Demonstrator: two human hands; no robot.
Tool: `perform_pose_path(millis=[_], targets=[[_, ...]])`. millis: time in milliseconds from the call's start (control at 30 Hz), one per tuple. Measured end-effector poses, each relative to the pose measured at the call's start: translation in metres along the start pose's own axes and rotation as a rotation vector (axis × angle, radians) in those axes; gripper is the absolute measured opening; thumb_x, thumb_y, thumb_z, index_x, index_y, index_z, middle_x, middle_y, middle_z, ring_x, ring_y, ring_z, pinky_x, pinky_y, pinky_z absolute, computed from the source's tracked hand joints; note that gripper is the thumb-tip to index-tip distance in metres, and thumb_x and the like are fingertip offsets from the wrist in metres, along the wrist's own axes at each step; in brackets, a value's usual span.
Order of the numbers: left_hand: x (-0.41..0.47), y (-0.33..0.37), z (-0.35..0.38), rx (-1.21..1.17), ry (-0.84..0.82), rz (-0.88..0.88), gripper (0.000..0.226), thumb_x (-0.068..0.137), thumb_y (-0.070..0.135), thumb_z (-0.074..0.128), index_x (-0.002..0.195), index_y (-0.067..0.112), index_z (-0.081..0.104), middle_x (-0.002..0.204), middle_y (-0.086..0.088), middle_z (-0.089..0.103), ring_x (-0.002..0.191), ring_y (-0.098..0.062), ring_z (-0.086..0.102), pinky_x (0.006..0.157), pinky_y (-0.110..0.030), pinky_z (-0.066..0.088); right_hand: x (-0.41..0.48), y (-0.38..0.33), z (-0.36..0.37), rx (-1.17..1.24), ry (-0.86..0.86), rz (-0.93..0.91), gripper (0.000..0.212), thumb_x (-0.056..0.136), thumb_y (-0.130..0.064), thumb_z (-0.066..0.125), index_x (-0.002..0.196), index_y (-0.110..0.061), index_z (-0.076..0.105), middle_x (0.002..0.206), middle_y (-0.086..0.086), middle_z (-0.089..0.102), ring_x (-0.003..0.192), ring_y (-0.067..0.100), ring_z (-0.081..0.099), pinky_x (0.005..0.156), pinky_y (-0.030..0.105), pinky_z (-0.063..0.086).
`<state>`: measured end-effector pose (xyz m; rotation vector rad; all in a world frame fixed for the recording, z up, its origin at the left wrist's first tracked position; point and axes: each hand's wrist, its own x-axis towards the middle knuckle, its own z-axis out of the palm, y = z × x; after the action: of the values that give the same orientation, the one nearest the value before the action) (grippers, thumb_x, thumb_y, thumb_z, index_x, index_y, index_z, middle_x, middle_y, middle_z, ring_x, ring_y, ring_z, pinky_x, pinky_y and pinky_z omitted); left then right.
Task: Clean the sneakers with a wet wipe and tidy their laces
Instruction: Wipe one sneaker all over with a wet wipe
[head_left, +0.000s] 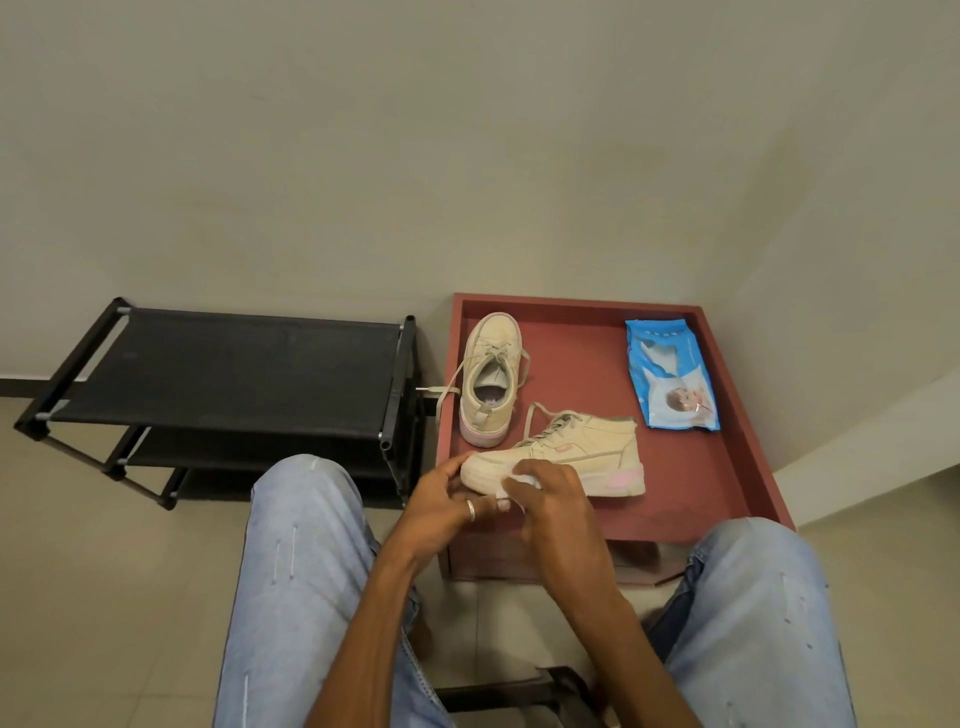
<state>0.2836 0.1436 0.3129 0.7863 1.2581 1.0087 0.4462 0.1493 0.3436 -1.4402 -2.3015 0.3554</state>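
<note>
Two cream sneakers with pink heels stand on a low red table (696, 483). The near sneaker (582, 452) lies crosswise, toe to the left, its laces loose. My left hand (441, 506) grips its toe. My right hand (550, 501) holds a white wet wipe (519, 480) against the front of the sole. The far sneaker (491, 376) points away from me, and one of its laces trails off the table's left edge. A blue pack of wet wipes (670, 376) lies at the table's back right.
A black three-tier shoe rack (234, 374) stands left of the table, against the wall. My knees in light jeans frame the table's front. A dark stool bar (519, 691) shows between my legs. The floor is pale tile.
</note>
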Motion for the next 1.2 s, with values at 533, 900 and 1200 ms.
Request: perform_pose_path(millis=[533, 900, 1200], targets=[[-0.007, 0.008, 0.003, -0.086, -0.01, -0.041, 0.02, 0.099, 0.029, 0.062, 0.117, 0.025, 0.071, 0.118, 0.001, 0.075, 0.114, -0.016, 0.07, 0.098, -0.034, 0.055, -0.02, -0.03, 0.02, 0.018, 0.104, -0.014, 0.04, 0.077, -0.002, 0.076, 0.115, -0.011, 0.069, 0.116, 0.006, 0.063, 0.106, 0.022, 0.056, 0.077, 0.027, 0.057], [-0.004, 0.005, 0.002, -0.115, 0.012, -0.049, 0.023, 0.095, 0.028, 0.068, 0.116, 0.022, 0.072, 0.118, 0.0, 0.075, 0.114, -0.018, 0.07, 0.097, -0.033, 0.057, -0.019, -0.018, 0.025, 0.085, 0.314, 0.093, 0.027, 0.088, -0.004, 0.063, 0.115, -0.005, 0.066, 0.106, 0.009, 0.067, 0.096, 0.023, 0.06, 0.086, 0.027, 0.049], [-0.003, 0.002, 0.002, -0.174, -0.006, -0.053, 0.026, 0.097, 0.021, 0.066, 0.123, 0.016, 0.068, 0.124, -0.005, 0.073, 0.117, -0.019, 0.068, 0.094, -0.029, 0.057, -0.02, 0.015, 0.02, 0.064, 0.335, 0.124, 0.023, 0.09, -0.008, 0.054, 0.104, 0.0, 0.07, 0.104, 0.015, 0.064, 0.092, 0.029, 0.062, 0.077, 0.037, 0.056]])
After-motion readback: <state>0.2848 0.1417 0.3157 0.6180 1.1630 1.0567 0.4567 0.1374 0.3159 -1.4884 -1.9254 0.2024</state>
